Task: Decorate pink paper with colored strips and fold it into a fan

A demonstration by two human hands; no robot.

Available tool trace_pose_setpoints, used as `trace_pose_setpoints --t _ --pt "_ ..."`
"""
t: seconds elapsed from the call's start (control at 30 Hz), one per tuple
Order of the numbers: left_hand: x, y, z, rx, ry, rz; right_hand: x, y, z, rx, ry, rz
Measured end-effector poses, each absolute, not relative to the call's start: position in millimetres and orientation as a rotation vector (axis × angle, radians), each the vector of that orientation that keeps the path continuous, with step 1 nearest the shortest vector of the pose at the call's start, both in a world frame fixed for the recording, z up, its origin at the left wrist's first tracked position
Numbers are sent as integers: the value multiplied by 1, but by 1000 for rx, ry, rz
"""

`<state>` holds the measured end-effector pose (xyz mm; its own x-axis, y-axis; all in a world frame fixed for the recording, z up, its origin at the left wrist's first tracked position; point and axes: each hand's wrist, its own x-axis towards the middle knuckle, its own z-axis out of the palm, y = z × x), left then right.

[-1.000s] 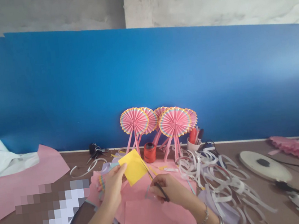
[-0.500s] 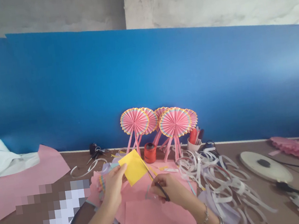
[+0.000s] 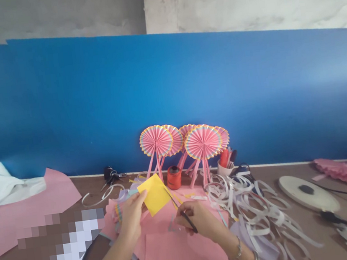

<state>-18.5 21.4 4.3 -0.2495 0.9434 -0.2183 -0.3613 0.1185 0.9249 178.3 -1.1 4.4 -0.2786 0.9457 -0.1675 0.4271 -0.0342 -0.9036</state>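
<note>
My left hand point(image 3: 131, 215) pinches a yellow sheet of paper point(image 3: 154, 193) by its left edge and holds it tilted above the table. My right hand point(image 3: 200, 219) is closed round a pair of scissors point(image 3: 180, 211), whose blades reach the right edge of the yellow sheet. Below both hands lie pink paper sheets point(image 3: 182, 251). Bracelets circle my right wrist.
Pink pleated paper fans point(image 3: 183, 141) stand against the blue wall. Near them are an orange tape roll point(image 3: 173, 177), a cup of tools point(image 3: 225, 163) and curled white paper strips point(image 3: 252, 204). A large pink sheet point(image 3: 31, 206) lies left, a white round disc point(image 3: 307, 191) right.
Almost nothing has moved. My right hand with the scissors has shifted very slightly at the edge of the yellow sheet.
</note>
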Motion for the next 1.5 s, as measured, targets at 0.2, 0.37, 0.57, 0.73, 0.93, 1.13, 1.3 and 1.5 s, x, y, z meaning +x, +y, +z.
trace_pose_setpoints --t 0.2,0.37,0.57,0.73,0.93,1.13,1.3,1.5 --pt "-18 22 5 670 1230 1430 178 1 2 -1446 -1680 1305" --pt "-19 23 2 686 1230 1422 175 0 8 -1496 -1635 1345" --pt "-19 22 0 683 1188 1421 177 0 7 -1453 -1687 1336" --pt "-20 23 2 625 1215 1397 177 -1 8 -1450 -1701 1348" --pt "-18 20 3 602 1189 1376 175 -3 13 -1436 -1694 1389" --pt "-10 15 4 699 1189 1302 175 -1 11 -1433 -1635 1390" --pt "-6 12 5 752 1182 1271 173 -2 16 -1481 -1602 1375" --pt "-7 12 4 750 1167 1272 172 -3 19 -1486 -1606 1353"
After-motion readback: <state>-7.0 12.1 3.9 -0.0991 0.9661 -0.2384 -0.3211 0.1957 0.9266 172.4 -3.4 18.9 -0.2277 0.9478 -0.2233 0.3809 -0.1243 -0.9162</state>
